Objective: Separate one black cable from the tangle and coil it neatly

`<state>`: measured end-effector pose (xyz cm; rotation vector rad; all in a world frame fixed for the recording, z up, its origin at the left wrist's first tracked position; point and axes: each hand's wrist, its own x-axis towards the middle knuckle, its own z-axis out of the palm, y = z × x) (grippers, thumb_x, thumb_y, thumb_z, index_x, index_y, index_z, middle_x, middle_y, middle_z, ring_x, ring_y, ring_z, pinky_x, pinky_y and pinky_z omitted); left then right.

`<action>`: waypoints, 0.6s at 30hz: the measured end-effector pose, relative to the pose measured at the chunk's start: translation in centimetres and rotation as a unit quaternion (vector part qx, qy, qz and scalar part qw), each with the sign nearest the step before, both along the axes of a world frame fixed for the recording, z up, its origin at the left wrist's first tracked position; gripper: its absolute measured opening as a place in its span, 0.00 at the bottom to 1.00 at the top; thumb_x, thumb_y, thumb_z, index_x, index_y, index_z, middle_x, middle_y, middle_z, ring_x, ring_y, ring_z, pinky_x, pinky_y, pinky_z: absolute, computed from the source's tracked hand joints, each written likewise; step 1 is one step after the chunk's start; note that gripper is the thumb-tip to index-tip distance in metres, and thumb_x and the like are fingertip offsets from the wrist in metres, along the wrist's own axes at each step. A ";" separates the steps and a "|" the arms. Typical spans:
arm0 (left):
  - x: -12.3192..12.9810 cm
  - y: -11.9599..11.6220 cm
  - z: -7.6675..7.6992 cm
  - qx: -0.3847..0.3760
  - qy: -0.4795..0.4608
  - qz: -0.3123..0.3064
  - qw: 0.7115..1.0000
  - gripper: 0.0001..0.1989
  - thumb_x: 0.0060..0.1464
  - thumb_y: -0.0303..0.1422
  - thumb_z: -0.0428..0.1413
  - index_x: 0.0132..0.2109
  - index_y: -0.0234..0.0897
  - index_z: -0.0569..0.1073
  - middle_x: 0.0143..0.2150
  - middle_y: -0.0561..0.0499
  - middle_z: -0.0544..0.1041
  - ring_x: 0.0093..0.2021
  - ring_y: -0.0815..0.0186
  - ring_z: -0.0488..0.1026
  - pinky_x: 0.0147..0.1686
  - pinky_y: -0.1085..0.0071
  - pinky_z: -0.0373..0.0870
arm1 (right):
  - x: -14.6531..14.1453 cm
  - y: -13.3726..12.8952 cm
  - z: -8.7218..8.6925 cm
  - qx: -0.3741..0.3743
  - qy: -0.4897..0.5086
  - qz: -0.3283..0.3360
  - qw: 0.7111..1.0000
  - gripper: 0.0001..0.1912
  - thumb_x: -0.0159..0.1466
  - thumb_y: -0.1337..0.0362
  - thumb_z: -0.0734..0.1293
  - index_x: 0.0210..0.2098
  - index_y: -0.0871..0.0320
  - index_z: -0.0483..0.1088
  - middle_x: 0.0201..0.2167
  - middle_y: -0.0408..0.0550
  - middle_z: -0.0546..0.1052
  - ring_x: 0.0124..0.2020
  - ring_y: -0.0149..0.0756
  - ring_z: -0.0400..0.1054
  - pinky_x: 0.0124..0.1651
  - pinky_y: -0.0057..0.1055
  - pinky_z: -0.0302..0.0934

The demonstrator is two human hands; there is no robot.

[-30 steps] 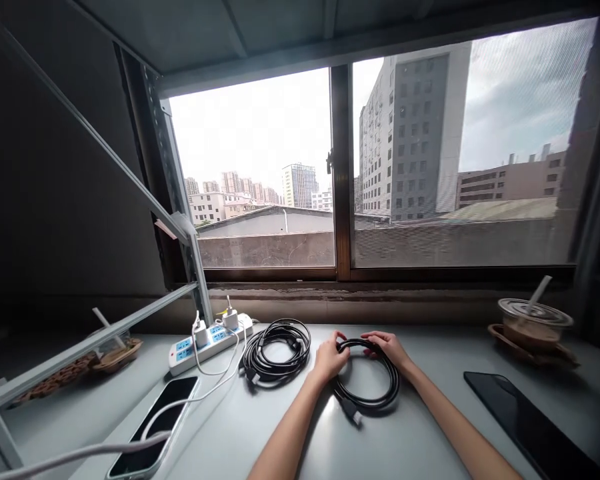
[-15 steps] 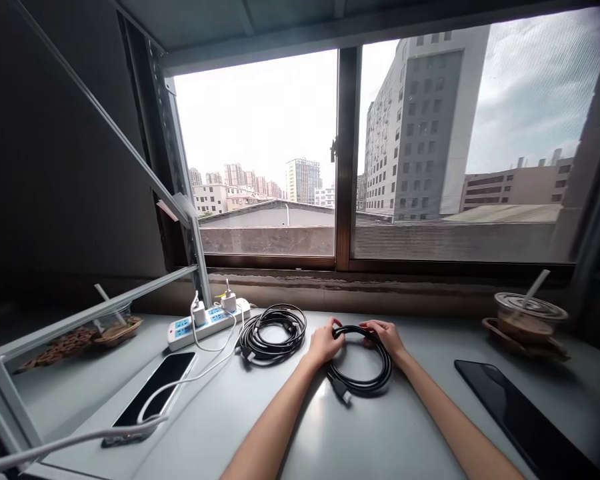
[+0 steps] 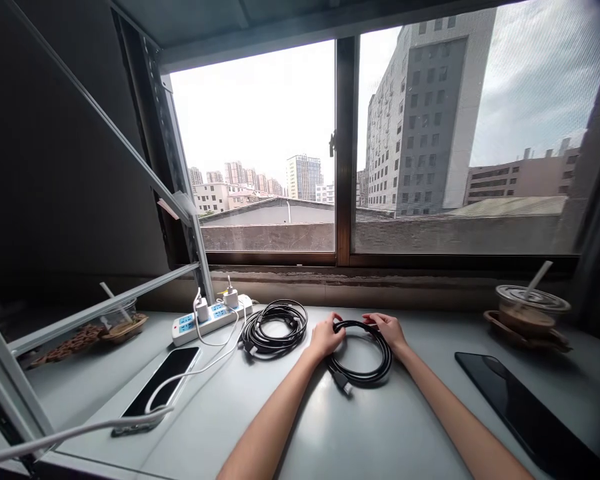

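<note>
A coiled black cable (image 3: 363,382) lies on the grey table in front of me, its plug end at the lower left of the ring. My left hand (image 3: 327,337) is closed on the coil's upper left side. At the coil's upper right, my right hand (image 3: 386,329) has its fingers bent around the cable; the fingertips are partly hidden. A second coil of black cable (image 3: 260,349) rests to the left of my left hand, untouched.
Left of the coils are a white power strip (image 3: 210,325) with two chargers and a phone (image 3: 167,378) crossed by a white cable. At the right, a dark phone-like slab (image 3: 513,407) lies before a lidded cup (image 3: 527,313). A metal shelf frame (image 3: 115,300) stands left.
The view has shifted slightly. Both hands stay at the coil, with small changes in the right fingers' position.
</note>
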<state>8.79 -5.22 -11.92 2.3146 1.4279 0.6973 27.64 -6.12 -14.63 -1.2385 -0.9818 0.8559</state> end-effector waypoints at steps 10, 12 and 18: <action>0.0 0.1 0.0 0.003 -0.008 0.000 1.000 0.14 0.52 0.35 0.49 0.47 0.42 0.69 0.32 0.52 0.77 0.34 0.63 0.73 0.35 0.72 0.65 | 0.1 0.2 -0.1 -0.026 -0.038 0.027 0.999 0.09 0.65 0.65 0.63 0.34 0.64 0.72 0.27 0.44 0.75 0.22 0.25 0.67 0.25 0.23 0.64; 0.0 0.1 0.0 0.003 -0.008 -0.001 1.000 0.14 0.52 0.35 0.49 0.47 0.42 0.69 0.32 0.52 0.77 0.34 0.63 0.73 0.35 0.71 0.65 | 0.1 0.2 -0.1 -0.029 -0.043 0.029 0.998 0.09 0.65 0.66 0.62 0.34 0.64 0.72 0.27 0.43 0.75 0.22 0.24 0.67 0.25 0.23 0.64; 0.1 0.1 -0.1 0.004 -0.011 0.003 1.000 0.14 0.52 0.35 0.50 0.47 0.42 0.69 0.34 0.52 0.78 0.35 0.62 0.74 0.36 0.71 0.65 | 0.0 0.1 0.0 -0.031 -0.055 0.031 0.998 0.09 0.66 0.65 0.62 0.34 0.64 0.72 0.28 0.44 0.75 0.24 0.25 0.68 0.25 0.23 0.64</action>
